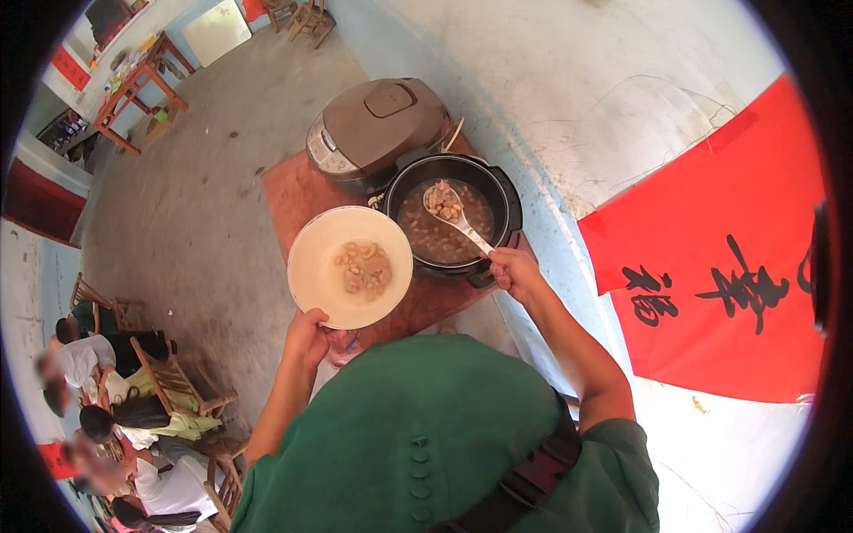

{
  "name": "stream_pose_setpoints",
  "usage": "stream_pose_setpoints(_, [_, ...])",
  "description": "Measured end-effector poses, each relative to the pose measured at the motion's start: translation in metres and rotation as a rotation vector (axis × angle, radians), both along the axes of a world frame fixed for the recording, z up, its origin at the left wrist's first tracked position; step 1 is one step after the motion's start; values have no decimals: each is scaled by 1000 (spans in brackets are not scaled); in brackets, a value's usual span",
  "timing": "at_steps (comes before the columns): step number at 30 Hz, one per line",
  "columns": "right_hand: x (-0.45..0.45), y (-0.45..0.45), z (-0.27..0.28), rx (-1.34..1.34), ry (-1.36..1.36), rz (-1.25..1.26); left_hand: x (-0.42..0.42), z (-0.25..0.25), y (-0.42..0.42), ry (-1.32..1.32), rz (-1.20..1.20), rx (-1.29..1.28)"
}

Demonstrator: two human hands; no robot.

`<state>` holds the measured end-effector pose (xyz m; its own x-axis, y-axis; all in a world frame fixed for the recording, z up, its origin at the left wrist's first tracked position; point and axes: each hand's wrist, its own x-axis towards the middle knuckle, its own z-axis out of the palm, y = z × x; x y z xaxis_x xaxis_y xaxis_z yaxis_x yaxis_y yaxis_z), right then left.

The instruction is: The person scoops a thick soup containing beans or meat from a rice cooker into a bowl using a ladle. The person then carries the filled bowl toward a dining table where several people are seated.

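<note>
My left hand grips the near rim of a large white bowl, which holds some beans and meat chunks in a little broth. In my right hand is the handle of a white spoon with a printed pattern. Its scoop carries beans and meat and is over a black round pot of bean and meat soup. The bowl is just left of the pot, partly in front of its side. Whether the bowl touches the pot or the table cannot be told.
Behind the pot, a brown rice cooker with its lid down shares the reddish table. A pale wall with a red paper banner stands at the right. Several people sit on wooden chairs at the lower left; a wooden table is farther off.
</note>
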<state>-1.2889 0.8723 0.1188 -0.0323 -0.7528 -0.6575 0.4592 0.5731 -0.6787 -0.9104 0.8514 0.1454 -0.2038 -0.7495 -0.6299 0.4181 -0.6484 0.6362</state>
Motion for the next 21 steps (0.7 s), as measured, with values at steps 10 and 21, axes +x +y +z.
stream_pose_setpoints(10, [8,30,98,-211,158,97,-25,12,-10,-2,-56,-93])
stream_pose_setpoints(21, [52,33,89,-1024,1589,688,-40,31,-13,-19,-188,-85])
